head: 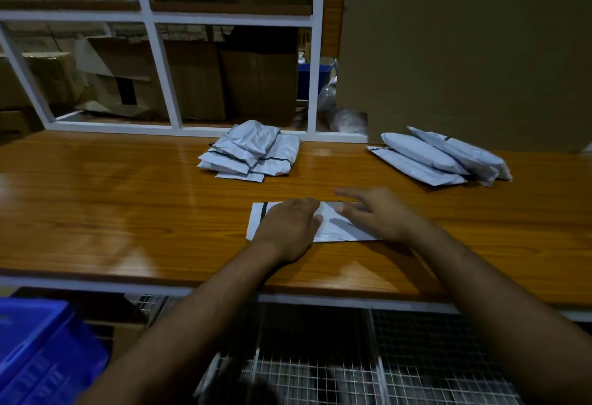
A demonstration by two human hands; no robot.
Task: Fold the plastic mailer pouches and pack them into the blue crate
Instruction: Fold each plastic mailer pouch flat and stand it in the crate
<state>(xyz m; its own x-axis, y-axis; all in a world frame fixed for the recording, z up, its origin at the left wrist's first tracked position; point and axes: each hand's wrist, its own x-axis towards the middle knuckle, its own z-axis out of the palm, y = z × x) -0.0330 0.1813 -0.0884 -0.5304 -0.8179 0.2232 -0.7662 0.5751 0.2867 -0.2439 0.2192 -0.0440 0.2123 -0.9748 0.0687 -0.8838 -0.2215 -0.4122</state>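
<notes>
A white plastic mailer pouch (333, 226) lies flat on the wooden table (128, 206), near its front edge. My left hand (288, 228) presses on the pouch's left half, palm down with the fingers together. My right hand (374, 212) lies over its right end with the fingers spread and straight. A pile of folded white pouches (253, 151) sits behind, at the table's middle back. Several longer pouches (442, 158) lie overlapped at the back right. The blue crate (38, 350) is at the lower left, below the table edge.
A white metal frame (160, 61) stands along the table's back edge, with cardboard boxes behind it. A large cardboard sheet (464, 45) rises at the back right. Wire mesh shelving (352, 356) lies below the front edge. A second blue bin (312, 76) shows behind the frame.
</notes>
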